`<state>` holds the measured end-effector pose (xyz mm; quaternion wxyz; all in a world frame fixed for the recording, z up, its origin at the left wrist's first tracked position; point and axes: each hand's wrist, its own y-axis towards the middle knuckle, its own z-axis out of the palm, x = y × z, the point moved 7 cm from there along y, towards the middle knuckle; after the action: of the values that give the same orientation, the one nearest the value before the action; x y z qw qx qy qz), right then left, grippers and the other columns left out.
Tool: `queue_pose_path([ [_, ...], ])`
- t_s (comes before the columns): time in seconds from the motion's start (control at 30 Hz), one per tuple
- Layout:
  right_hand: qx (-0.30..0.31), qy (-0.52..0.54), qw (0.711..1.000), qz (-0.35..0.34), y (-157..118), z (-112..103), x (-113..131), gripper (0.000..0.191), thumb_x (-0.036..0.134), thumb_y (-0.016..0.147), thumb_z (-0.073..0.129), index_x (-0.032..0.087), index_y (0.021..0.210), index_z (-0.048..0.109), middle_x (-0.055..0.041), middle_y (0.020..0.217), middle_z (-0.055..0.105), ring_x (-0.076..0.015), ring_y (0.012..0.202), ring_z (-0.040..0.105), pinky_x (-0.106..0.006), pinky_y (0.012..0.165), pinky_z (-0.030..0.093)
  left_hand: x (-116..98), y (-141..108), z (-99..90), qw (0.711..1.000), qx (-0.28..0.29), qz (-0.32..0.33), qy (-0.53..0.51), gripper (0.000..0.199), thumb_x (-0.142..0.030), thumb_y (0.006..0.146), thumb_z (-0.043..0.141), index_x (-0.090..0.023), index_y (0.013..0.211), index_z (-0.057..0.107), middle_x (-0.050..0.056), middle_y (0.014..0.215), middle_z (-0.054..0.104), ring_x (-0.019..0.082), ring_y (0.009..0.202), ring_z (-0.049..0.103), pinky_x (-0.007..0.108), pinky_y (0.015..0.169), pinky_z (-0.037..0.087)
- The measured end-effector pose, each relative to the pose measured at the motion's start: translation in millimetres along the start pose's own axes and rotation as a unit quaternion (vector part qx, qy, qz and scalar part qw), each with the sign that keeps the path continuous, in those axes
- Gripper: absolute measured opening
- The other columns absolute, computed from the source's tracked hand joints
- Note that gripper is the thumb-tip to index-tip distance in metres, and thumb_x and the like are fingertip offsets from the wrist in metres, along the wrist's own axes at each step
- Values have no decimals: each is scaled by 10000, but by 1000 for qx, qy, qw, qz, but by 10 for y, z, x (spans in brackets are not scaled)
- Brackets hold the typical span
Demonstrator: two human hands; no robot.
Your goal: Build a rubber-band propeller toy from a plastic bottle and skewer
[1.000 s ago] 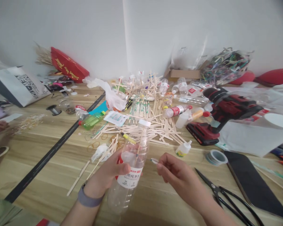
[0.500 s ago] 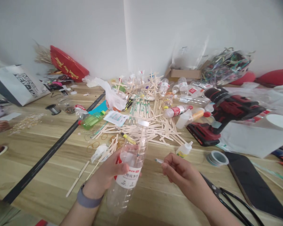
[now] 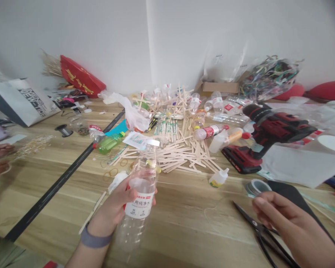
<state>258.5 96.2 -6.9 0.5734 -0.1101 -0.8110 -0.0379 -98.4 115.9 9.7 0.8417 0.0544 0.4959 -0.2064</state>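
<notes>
Nearest the wearer, the left hand [image 3: 123, 199] is wrapped round the middle of one clear plastic bottle [image 3: 139, 204], thumb across the label and fingers behind. A single wristband [image 3: 96, 238] circles that forearm. The bottle slants over the near part of the table, white cap pointing away; whether its base touches the wood cannot be told. It looks empty, so it is probably light, thin-walled and smooth, apt to dent or slip under a hard squeeze. The labelled waist, where the left hand is, seems a sound place to grip, and the narrow neck another.

The right hand [image 3: 281, 219] is apart from the bottle, thumb and forefinger close together, the other fingers curled; whether something small is pinched there cannot be told. It overlaps one pair of scissors [image 3: 255, 224] and one dark slab [image 3: 287, 192], with one tape roll [image 3: 250, 189] just beyond.

Farther off are one small glue bottle [image 3: 219, 178], one green bottle [image 3: 110, 143] and one red-and-black drill [image 3: 281, 126]. The flat wooden sticks [image 3: 181, 156] overlap too much to count. One wire spool [image 3: 64, 130] lies left; one cardboard box [image 3: 219, 87] is near the wall.
</notes>
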Motion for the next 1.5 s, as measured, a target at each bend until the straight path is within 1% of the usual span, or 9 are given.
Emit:
queue_pose_path([
  [0.1,-68,18,997,15,-18,-221,-106,493,698,689,686,224,622,568,-4,519,484,-135,477,427,-272,451,356,30,3,23,1000,0,-18,3,690,-496,631,837,-199,1213,614,81,935,719,219,751,686,273,621,483],
  [0.23,-91,23,996,11,-35,-175,-37,485,714,704,652,248,599,569,-20,521,489,-138,477,430,-284,444,340,42,47,65,1000,8,-18,-4,693,-512,624,838,-189,1195,612,87,927,719,212,736,678,268,613,477],
  [0.43,0,-12,999,-36,-56,268,239,569,760,748,582,212,601,549,-3,523,498,-137,484,437,-262,467,375,94,83,122,999,25,-32,-2,739,-514,599,847,-182,1209,596,91,912,716,222,720,689,270,585,485],
  [0.63,148,-8,986,-70,-121,805,392,528,703,862,488,214,664,503,26,536,453,-125,495,406,-245,482,342,137,94,185,999,30,-34,4,711,-523,622,835,-180,1205,614,94,946,714,222,745,696,280,619,503],
  [0.83,211,-22,973,-94,-221,1202,605,484,661,874,480,213,690,476,30,551,445,-124,510,409,-244,483,316,195,140,299,998,54,-42,2,670,-523,607,846,-183,1150,650,70,901,718,210,724,681,296,654,510],
  [1.0,247,-14,963,-105,-264,1370,713,491,658,907,421,208,716,469,18,594,466,-123,537,420,-242,499,323,204,165,378,997,66,-40,5,639,-525,611,842,-205,1137,670,36,851,709,188,713,658,264,623,490],
  [1.23,233,-1,967,-99,-219,1359,701,542,712,878,434,207,685,473,25,556,451,-115,508,399,-236,476,315,250,160,353,997,57,-50,6,670,-523,603,845,-195,1154,652,44,874,712,191,704,678,278,639,518],
  [1.37,206,3,975,-82,-146,1206,565,564,739,855,450,205,679,492,26,537,449,-118,494,399,-241,476,328,257,143,287,997,51,-50,-10,661,-525,634,827,-197,1172,627,57,890,721,209,711,700,274,615,515],
  [1.5,161,10,984,-72,-59,932,380,528,693,881,473,209,670,496,29,542,445,-120,497,392,-249,485,327,230,123,178,998,40,-43,-18,660,-520,650,820,-196,1189,620,75,924,729,217,729,707,280,623,518],
])
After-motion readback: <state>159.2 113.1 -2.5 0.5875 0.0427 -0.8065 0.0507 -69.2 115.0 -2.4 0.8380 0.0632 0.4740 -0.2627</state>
